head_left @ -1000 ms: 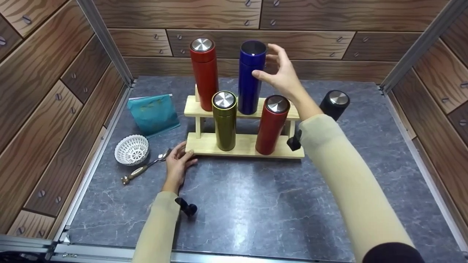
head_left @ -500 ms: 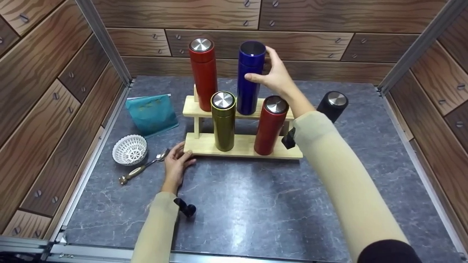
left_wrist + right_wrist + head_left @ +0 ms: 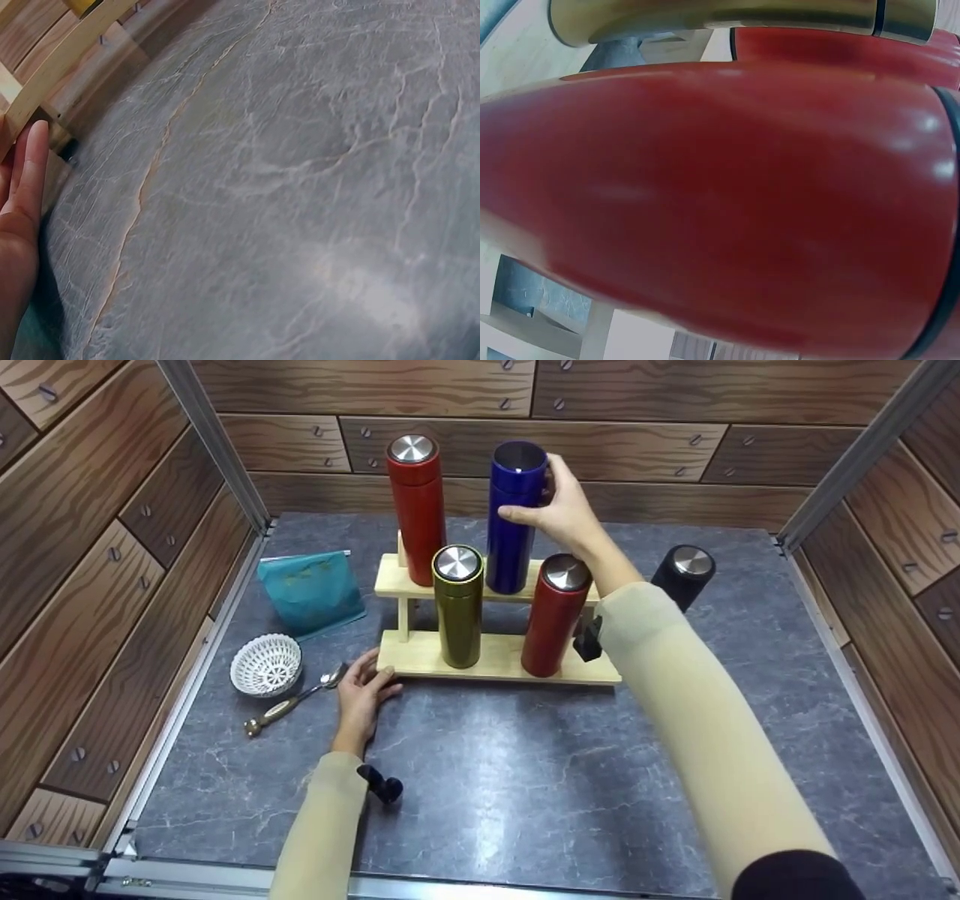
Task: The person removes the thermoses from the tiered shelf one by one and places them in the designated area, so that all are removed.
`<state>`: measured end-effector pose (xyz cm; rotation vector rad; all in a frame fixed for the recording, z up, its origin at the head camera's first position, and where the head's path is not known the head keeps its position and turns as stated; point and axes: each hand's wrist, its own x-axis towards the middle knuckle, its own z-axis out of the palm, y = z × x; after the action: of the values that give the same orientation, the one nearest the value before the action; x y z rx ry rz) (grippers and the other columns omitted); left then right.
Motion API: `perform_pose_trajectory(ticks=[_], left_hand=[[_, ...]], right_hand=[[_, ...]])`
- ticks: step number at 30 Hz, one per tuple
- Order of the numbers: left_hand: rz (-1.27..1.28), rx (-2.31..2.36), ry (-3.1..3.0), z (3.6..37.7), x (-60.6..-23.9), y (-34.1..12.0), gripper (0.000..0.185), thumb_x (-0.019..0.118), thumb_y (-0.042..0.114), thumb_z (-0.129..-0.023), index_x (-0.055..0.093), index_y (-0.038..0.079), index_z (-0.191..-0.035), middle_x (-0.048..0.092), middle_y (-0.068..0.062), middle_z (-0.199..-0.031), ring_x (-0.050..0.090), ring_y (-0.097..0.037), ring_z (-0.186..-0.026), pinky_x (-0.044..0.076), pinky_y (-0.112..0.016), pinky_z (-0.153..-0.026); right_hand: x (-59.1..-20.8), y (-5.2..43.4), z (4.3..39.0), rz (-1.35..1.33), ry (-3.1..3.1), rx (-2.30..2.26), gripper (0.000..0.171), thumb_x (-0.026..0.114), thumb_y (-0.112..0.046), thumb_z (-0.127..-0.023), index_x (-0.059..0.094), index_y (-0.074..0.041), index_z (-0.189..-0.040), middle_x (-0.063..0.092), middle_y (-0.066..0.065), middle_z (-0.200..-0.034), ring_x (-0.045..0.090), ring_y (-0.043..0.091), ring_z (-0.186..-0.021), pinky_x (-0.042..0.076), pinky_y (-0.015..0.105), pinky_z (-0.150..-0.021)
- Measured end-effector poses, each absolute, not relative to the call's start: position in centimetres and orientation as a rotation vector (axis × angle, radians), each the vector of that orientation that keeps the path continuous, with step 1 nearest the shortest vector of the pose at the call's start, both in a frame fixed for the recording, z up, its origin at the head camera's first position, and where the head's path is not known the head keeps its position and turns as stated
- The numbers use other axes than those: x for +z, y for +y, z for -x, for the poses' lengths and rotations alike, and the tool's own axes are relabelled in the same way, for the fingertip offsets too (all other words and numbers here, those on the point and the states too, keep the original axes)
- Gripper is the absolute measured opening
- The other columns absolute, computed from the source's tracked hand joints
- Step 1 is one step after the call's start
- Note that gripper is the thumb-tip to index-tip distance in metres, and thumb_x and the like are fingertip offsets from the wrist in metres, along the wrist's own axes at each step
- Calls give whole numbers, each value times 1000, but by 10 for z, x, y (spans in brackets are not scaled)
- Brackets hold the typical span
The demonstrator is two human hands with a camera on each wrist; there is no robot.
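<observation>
A blue thermos flask (image 3: pixel 511 525) stands upright on the upper tier of a two-tier wooden rack (image 3: pixel 405 658). My right hand (image 3: pixel 562 514) grips it below its top, thumb across the front and fingers behind, partly hidden. At the rack's lower left corner my left hand (image 3: pixel 362 697) holds the board's end, thumb on the edge. A red thermos flask (image 3: pixel 416 517) shares the upper tier. The lower tier carries a gold thermos flask (image 3: pixel 460 615) and a second red flask (image 3: pixel 553 622), which fills the right wrist view.
Behind the right sleeve stands a black thermos flask (image 3: pixel 684 574). To the left lie a teal pouch (image 3: pixel 313 594), a white woven basket (image 3: pixel 236 667) and a spoon (image 3: pixel 279 712) with an ornate handle. Wood-patterned walls enclose the grey table (image 3: pixel 480 795).
My right hand has moved slightly left and closed around the blue flask, its thumb now farther across the front. The left hand stays at the rack's corner.
</observation>
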<state>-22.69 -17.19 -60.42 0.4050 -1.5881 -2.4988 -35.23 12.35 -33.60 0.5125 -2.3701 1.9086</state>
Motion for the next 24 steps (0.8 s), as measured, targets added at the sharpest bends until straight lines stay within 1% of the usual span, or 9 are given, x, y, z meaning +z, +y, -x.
perform_pose_trajectory(ticks=[12,17,21,24], left_hand=[[-406,-2495,-1580,228,-604,-170,50,70,-3,-80,54,5,-127,55,-17,-115,62,-24,-86,59,-41,-68],[-403,-2492,-1571,228,-605,-171,49,69,-5,-79,55,4,-125,56,-17,-115,62,-24,-87,59,-41,-67],[-387,-2495,-1578,228,-605,-171,49,69,-5,-79,55,5,-125,56,-17,-115,62,-25,-86,59,-42,-68],[-386,-2502,-1578,228,-604,-172,49,68,-5,-80,54,5,-126,55,-17,-114,62,-24,-85,59,-41,-68]], right_hand=[[-333,147,350,-447,-2394,1777,76,86,-24,-66,44,-16,-129,54,8,-119,53,21,-107,47,37,-92],[-335,158,349,-413,-2328,1819,76,86,-21,-65,46,-15,-128,54,8,-119,54,23,-106,48,36,-91],[-327,164,337,-393,-2252,1842,73,84,-13,-66,46,-11,-128,56,10,-116,55,25,-104,47,35,-91],[-324,172,334,-356,-2213,1860,74,84,-12,-66,46,-12,-129,57,10,-116,55,25,-104,47,35,-92]])
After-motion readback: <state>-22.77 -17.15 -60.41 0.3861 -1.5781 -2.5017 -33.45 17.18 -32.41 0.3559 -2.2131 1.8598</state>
